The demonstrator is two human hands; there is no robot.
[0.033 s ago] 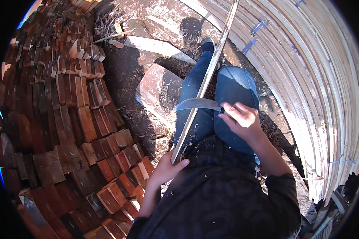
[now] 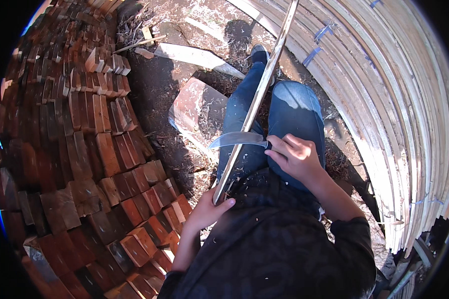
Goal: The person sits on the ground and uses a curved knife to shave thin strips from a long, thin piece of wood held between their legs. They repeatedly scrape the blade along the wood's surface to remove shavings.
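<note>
A long, thin wooden strip (image 2: 258,99) slants from my waist out past my legs toward the far side. My left hand (image 2: 208,209) is closed round its near end, thumb on the right. In my right hand (image 2: 297,158) is a knife (image 2: 237,140) with a broad, curved blade. The blade lies across the strip over my lap, its tip jutting out to the left. My right fingers wrap the handle and hide most of it. Small pale shavings are scattered on my dark shirt and jeans (image 2: 295,107).
Stacked reddish-brown wood blocks (image 2: 102,154) fill the left side. Long pale strips tied with blue bands (image 2: 384,99) lie piled on the right. A flat stone-like block (image 2: 197,107) and a pale board (image 2: 197,56) rest on the shaving-strewn ground ahead.
My right hand and the knife have moved nearer to me and slightly left along the strip. My left hand keeps its hold on the near end.
</note>
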